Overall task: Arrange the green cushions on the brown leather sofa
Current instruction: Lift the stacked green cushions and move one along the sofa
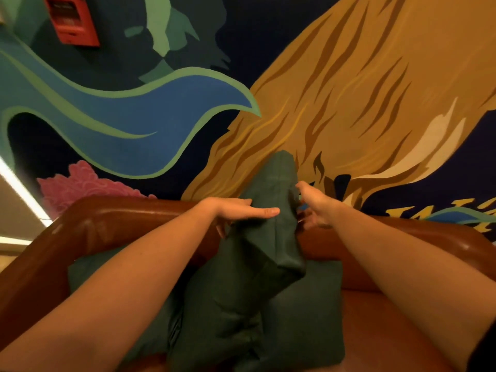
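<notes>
The room is dim and warm, and the picture looks soft and a bit blurry. A bright light strip [20, 191] glows on my left, and the sofa back [120, 213] shines. Edges bend and stretch.

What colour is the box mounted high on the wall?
Red, seen in the head view: the wall box sits at upper left.

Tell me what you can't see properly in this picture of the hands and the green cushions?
- Right hand, head view: fingertips hidden behind the upright green cushion, so its grip is unclear.
- Lower cushions: mostly covered by the arms and upright cushion; their number is uncertain.
- Sofa: seat cut off by the bottom edge.
- Red wall box: lettering too blurred.
</notes>
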The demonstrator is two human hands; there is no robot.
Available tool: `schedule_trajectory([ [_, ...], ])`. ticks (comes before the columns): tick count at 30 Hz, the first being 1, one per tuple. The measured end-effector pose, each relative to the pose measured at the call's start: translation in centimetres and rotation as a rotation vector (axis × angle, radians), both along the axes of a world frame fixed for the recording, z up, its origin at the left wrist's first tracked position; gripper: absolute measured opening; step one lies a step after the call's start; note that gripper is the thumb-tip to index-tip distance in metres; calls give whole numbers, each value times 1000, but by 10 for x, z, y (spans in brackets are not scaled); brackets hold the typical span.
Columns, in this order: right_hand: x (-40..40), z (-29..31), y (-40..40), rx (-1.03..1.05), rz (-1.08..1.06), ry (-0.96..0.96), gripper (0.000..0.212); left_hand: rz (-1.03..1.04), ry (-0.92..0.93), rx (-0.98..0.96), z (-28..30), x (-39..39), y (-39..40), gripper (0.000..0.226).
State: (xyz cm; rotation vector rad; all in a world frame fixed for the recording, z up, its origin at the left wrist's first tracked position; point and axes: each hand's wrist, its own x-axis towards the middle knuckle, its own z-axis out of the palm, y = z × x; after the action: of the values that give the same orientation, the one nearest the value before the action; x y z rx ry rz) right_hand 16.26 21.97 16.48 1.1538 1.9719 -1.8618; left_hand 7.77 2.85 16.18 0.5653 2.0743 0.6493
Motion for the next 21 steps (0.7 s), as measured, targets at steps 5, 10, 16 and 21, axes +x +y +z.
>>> schedule_trajectory([
  [5, -8, 10, -7, -175, 70, 46, 62, 194, 17, 79, 3, 12, -11, 133],
  [10, -12, 12, -16, -127, 347, 88, 42, 398, 164, 73, 3, 22, -36, 117],
  [16, -35, 13, 0, 1318, 1069, 347, 110, 394, 126, 126, 2, 24, -70, 80],
  [21, -44, 28, -15, 1626, 1399, 340, 157, 154, 178, 68, 21, 21, -98, 71],
])
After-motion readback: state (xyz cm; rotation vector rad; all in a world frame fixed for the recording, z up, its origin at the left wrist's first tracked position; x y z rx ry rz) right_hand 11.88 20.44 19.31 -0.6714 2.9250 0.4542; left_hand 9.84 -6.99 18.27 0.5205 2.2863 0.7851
